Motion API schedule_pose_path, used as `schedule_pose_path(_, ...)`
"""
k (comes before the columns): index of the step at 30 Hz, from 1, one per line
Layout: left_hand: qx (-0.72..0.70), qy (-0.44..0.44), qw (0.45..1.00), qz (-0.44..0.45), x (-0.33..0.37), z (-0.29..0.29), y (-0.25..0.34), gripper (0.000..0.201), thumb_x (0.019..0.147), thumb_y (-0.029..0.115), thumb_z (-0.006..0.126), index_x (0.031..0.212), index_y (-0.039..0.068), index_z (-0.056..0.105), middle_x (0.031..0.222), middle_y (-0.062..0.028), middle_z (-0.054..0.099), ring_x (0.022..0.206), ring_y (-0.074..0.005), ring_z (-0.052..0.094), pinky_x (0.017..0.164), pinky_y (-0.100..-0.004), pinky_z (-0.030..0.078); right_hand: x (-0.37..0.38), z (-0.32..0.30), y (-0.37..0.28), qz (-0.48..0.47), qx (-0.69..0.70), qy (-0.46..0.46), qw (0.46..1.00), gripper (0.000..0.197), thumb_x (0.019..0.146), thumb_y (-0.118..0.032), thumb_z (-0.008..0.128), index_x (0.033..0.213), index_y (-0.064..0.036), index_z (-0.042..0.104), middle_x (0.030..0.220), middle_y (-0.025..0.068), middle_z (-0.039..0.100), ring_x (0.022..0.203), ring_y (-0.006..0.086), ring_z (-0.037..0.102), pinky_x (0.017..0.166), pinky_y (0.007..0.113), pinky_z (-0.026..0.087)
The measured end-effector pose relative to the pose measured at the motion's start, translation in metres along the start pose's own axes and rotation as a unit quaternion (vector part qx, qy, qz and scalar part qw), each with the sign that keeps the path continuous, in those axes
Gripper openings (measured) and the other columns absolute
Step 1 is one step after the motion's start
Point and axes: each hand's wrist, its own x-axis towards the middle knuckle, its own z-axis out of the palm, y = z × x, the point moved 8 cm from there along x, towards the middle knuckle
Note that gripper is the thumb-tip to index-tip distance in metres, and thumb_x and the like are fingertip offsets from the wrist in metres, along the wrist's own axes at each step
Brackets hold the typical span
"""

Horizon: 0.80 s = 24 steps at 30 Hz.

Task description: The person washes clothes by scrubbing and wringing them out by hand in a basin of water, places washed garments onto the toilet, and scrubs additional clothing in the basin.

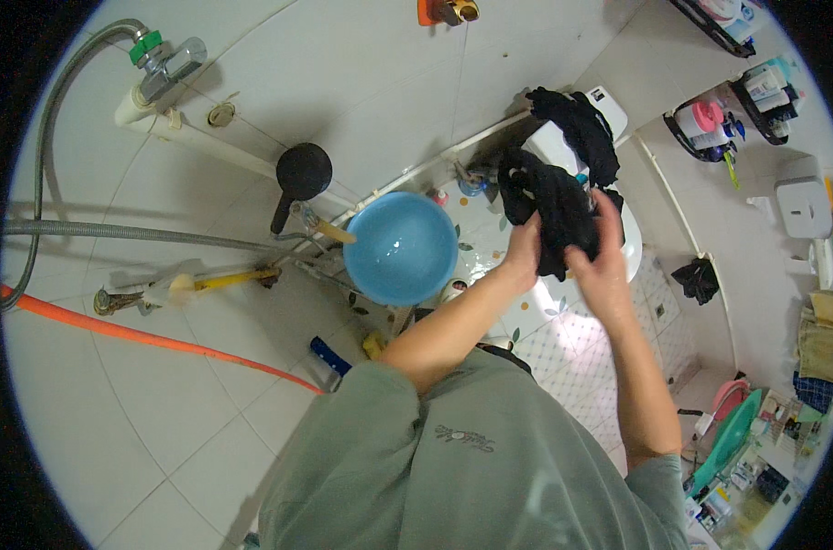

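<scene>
A crumpled black garment (547, 197) hangs between my two hands in front of the toilet; its exact kind does not show. My left hand (525, 249) grips its lower left side, the fingers partly behind the fabric. On the other side my right hand (603, 266) curls around it, thumb pressed on the front. More black cloth (581, 133) lies draped over the white toilet tank (609, 108). Whether it joins the piece I hold cannot be told. Below the garment, part of the white toilet rim (633, 246) shows.
Left of my arms stands a light blue basin (400, 261), with a tap spout at its edge. A black dipper (304, 172) hangs above. An orange hose (169, 344) runs along the left. Wall shelves with bottles (705, 124) and a black bag (697, 280) are at right.
</scene>
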Motion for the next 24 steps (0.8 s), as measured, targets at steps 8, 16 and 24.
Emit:
schedule_pose_path(8,-0.065,-0.179,0.982,-0.001,-0.030,0.043,-0.002,0.055,0.097,0.054,0.042,0.133,0.013,0.049,0.127,-0.0028,0.056,0.121,-0.0203,0.052,0.106,-0.0385,0.037,0.003,-0.012,0.035,-0.033,-0.069,0.037,0.996,0.054,0.072,-0.002,0.052,0.126,-0.0011,0.050,0.118,0.0221,0.052,0.112,0.0387,0.052,0.097,0.042,0.043)
schedule_pose_path(16,-0.069,-0.137,0.985,-0.081,-0.019,0.042,-0.034,0.052,0.092,0.056,0.052,0.118,0.011,0.058,0.116,-0.0066,0.061,0.110,-0.0187,0.058,0.095,-0.0341,0.047,-0.019,-0.010,0.010,-0.175,-0.150,-0.015,0.973,0.054,0.065,-0.006,0.062,0.117,0.0027,0.051,0.116,0.0234,0.053,0.108,0.0404,0.051,0.095,0.046,0.042)
schedule_pose_path(24,-0.087,0.017,0.996,0.032,-0.009,0.038,-0.056,0.023,0.089,0.034,0.064,0.098,0.012,0.065,0.090,-0.0018,0.066,0.080,-0.0159,0.065,0.073,-0.0320,0.055,-0.050,-0.034,0.047,-0.131,-0.028,0.016,0.991,0.055,0.072,-0.007,0.065,0.124,0.0003,0.047,0.127,0.0228,0.050,0.118,0.0402,0.049,0.102,0.045,0.039)
